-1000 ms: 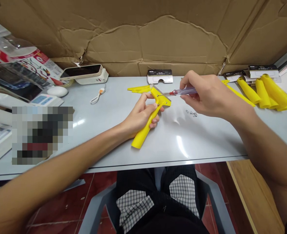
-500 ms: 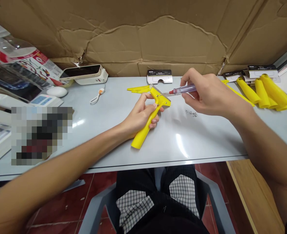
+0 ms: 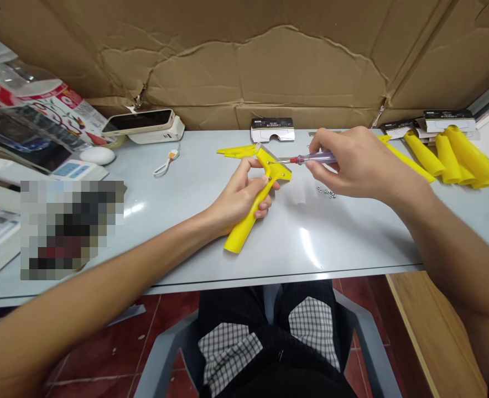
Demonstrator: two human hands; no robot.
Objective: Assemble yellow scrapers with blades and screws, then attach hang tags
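A yellow scraper (image 3: 244, 226) with a metal blade along its head is gripped at the neck by my left hand (image 3: 244, 196), its handle slanting down toward me. In my right hand (image 3: 348, 163) is a screwdriver (image 3: 317, 158) with a clear purple handle and red collar. Its tip meets the scraper head at the screw on the left; a second screw shows further right. Several small nuts or screws (image 3: 329, 193) lie on the table below my right hand. Behind the scraper head rests a flat yellow piece (image 3: 236, 151).
Yellow handles (image 3: 447, 157) and black-and-white cards are piled at the right. Another card (image 3: 272, 130) stands against the cardboard (image 3: 311, 72) at the back. On the left are a phone (image 3: 140, 122), a looped cable (image 3: 166, 163), a white mouse (image 3: 97, 155) and a large bottle (image 3: 41, 99).
The screwdriver and the fingers of my right hand have shifted very slightly, with the tip still at the same screw. My left hand keeps the scraper in place.
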